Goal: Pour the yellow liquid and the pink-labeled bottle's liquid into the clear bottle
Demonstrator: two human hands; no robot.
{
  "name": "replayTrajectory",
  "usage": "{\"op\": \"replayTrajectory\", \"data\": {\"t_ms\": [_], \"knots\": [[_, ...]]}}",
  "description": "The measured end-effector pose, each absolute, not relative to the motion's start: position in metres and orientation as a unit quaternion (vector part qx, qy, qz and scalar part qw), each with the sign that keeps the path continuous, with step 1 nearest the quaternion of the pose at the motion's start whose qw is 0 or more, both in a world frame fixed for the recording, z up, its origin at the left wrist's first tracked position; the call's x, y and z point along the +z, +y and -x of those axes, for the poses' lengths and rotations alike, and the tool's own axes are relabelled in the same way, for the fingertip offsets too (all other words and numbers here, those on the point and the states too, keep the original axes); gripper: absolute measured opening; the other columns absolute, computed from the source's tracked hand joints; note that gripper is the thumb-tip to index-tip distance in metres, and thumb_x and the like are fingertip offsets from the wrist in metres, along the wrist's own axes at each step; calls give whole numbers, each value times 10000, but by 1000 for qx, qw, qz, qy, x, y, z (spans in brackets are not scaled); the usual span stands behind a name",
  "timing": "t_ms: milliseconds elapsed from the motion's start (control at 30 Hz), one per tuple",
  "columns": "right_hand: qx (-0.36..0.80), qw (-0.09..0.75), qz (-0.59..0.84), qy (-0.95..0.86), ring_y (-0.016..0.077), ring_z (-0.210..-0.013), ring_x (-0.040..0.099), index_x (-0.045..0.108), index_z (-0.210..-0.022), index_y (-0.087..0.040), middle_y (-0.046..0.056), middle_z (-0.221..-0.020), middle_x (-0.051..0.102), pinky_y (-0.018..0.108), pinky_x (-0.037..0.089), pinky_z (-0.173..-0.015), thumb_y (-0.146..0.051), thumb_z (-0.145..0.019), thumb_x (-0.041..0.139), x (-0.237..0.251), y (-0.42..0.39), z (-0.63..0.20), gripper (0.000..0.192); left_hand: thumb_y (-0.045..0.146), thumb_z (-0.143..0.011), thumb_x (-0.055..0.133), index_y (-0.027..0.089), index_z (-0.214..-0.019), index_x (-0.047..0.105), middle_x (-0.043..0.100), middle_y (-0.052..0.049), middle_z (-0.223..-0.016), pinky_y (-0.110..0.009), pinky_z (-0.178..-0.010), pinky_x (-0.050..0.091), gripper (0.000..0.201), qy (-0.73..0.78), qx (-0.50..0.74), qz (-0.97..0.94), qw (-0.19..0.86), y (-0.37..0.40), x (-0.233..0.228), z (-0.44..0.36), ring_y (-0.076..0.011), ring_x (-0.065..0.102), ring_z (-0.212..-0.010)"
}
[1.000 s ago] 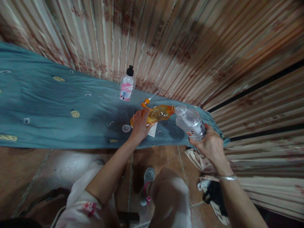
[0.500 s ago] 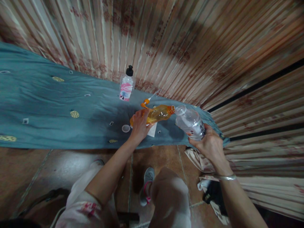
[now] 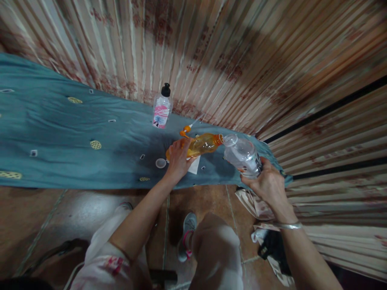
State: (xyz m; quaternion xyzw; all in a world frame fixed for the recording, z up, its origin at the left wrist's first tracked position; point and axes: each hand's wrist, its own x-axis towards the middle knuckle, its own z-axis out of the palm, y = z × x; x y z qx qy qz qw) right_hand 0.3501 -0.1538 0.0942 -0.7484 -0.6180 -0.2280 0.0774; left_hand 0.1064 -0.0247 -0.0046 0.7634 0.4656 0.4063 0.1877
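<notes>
My left hand is wrapped round the lower part of an orange see-through bottle, which is tilted far over with its open mouth to the right. In my right hand is a clear plastic bottle, tilted so that its open mouth meets or nearly meets the orange one's; whether they touch I cannot tell. Behind my left hand lies an orange pump head with a pale tube. A small round white cap is left of that hand. Something flat and white lies under the orange bottle.
A clear bottle with a black pump and pink label stands at the back of the cloth-covered surface. A pleated curtain hangs right behind it. Dark and pale cloth items lie on the tiled floor at the right.
</notes>
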Motion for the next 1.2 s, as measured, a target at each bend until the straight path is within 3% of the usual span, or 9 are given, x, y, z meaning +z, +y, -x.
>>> {"op": "replayTrajectory", "data": {"t_ms": [900, 1200], "knots": [[-255, 46, 731, -632, 284, -754, 625, 503, -1190, -67, 158, -845, 660, 361, 473, -658, -653, -722, 537, 100, -156, -351, 751, 304, -821, 646, 182, -1310, 429, 520, -138, -1290, -488, -971, 360, 549, 470, 382, -772, 193, -26, -1, -106, -312, 460, -1178], [-255, 43, 730, -633, 288, -792, 631, 488, -1200, -68, 157, -869, 661, 361, 483, -688, -614, -698, 590, 97, -156, -355, 748, 346, -850, 604, 177, -1287, 450, 536, -151, -1263, -476, -966, 370, 494, 461, 403, -767, 189, -25, -3, -107, -328, 479, -1155]]}}
